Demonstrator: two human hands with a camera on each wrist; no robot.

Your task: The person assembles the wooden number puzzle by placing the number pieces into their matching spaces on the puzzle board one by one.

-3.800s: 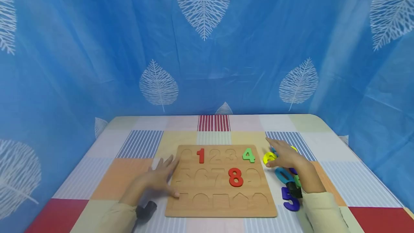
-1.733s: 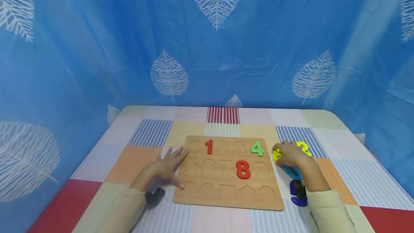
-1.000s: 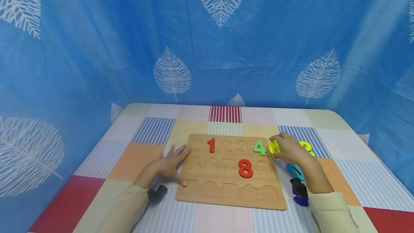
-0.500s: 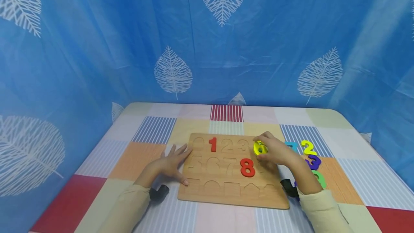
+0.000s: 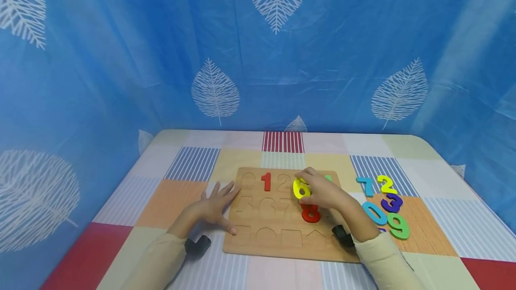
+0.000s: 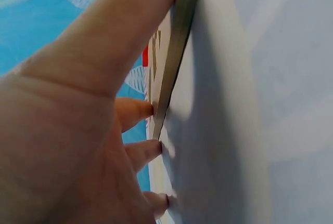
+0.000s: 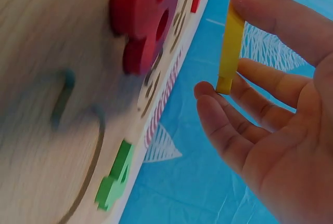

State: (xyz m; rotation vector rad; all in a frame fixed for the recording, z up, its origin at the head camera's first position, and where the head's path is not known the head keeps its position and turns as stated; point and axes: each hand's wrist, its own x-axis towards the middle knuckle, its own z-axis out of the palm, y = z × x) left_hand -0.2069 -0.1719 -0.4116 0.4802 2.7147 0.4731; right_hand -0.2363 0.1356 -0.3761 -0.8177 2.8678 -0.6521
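My right hand (image 5: 324, 195) pinches a yellow number 6 (image 5: 296, 188) between thumb and fingers, above the wooden number board (image 5: 274, 250). In the right wrist view the yellow 6 (image 7: 232, 42) appears edge-on, apart from the board. My left hand (image 5: 212, 211) rests at the board's left edge with fingers spread and the thumb on its surface. A red 1 (image 5: 266, 183) sits in the top row, and a red 8 (image 5: 310, 217) lies in the middle row, partly behind my right hand. The green 4 (image 7: 114, 182), mostly hidden in the head view, stands proud of the board.
Right of the board lie a blue 7 (image 5: 367, 186), a yellow 2 (image 5: 386, 185), a purple 3 (image 5: 393, 203), a blue 0 (image 5: 366, 208) and a green 9 (image 5: 402, 231). Another purple piece shows partly behind the right wrist. A blue leaf-print curtain (image 5: 258, 97) hangs behind the table.
My right hand took the yellow 6 from among the loose pieces and carried it left over the board, uncovering the other numbers. My left hand stayed at the board's edge.
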